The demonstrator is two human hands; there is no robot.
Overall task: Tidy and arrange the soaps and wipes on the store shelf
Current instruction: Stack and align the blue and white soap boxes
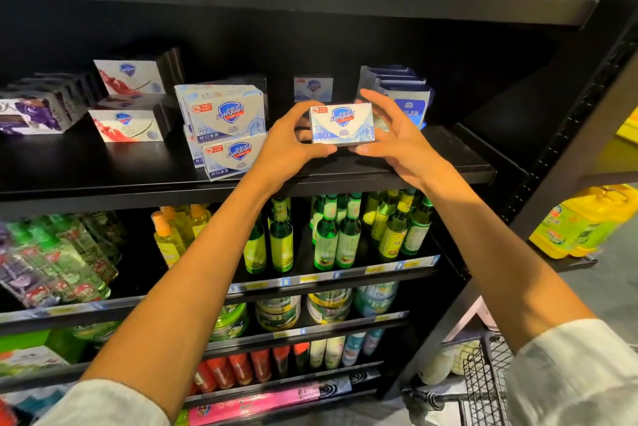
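The soap box [341, 123] held at centre is white and pale blue with a blue shield logo and a red tag. The stacked soap boxes [224, 125] to its left share that pattern. Further left, two boxes [126, 123] are white with red splashes, and the packs [32, 111] beyond are purple. The wipes packs [409, 104] are blue and white. The shelf [138, 167] is black. Bottles [331, 236] below are green with yellow labels.

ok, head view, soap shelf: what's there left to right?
Purple soap packs → red-and-white soap boxes → white Safeguard stack → held Safeguard box between both hands → blue wipes packs.
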